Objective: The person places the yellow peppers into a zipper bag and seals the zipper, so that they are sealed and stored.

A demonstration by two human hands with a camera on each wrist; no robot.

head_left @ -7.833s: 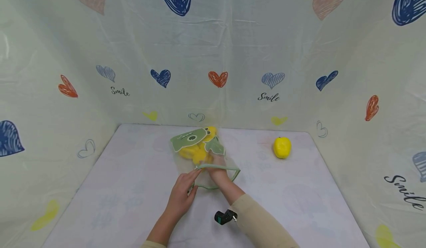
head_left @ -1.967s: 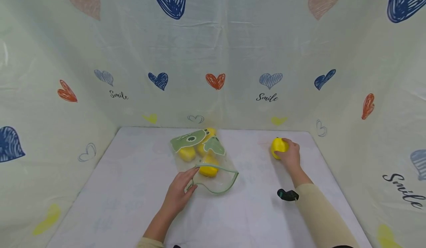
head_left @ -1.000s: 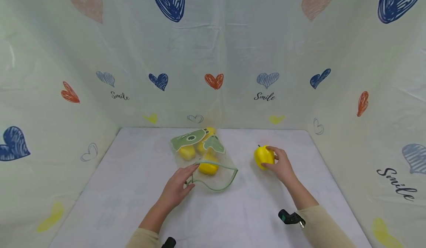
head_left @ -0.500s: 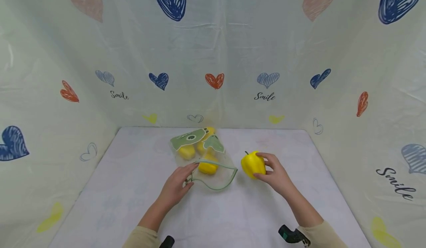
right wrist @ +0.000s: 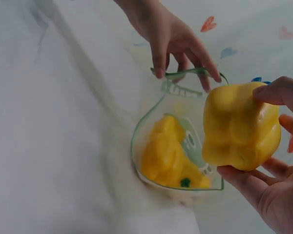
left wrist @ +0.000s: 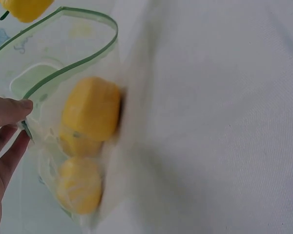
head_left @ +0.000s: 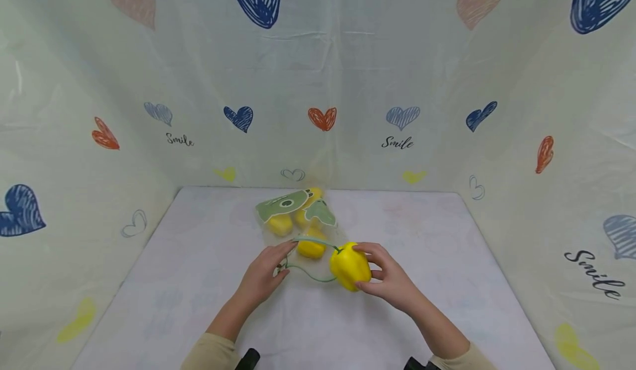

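My right hand [head_left: 390, 279] grips a yellow bell pepper [head_left: 350, 268] between thumb and fingers, its green stem facing left. The pepper hangs at the right of the bag's mouth and covers part of the rim in the head view. A see-through zip pouch [head_left: 280, 205] with green edging and a green print lies at the middle of the table. Its mouth gapes toward me. My left hand [head_left: 263, 273] pinches the mouth's left corner, as the left wrist view also shows. Several yellow peppers [left wrist: 93, 109] lie inside the pouch, partly hidden by the print.
The table [head_left: 437, 237] has a pale cloth over it. Curtains [head_left: 358, 83] printed with hearts and the word Smile close off the back and sides. Black wrist cameras [head_left: 248, 359] show near both sleeves at the lower edge.
My right hand has come out of the pouch, taken the pepper from the table's right side and carried it left and nearer to the pouch's mouth. The left hand stays at the rim.
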